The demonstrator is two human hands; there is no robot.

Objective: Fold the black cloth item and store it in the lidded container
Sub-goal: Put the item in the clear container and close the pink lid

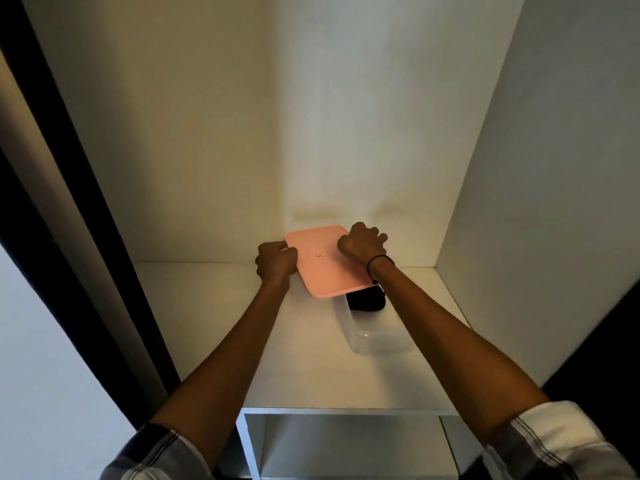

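While you are reaching into the white cupboard, both of your hands are gripping the pink lid (pixel 322 259) by its opposite edges. Your left hand (pixel 276 260) is curled closed on the lid's left edge, and your right hand (pixel 362 243) is clenched over its far right corner, with a black band (pixel 377 263) sitting around that wrist. The lid is tilting above the far end of the clear container (pixel 374 327), which is resting on the shelf (pixel 207 306). The black cloth (pixel 366 298) is lying bundled inside the container, partly showing beneath the lid's near edge. Striped sleeves (pixel 554 441) are showing rolled at your elbows.
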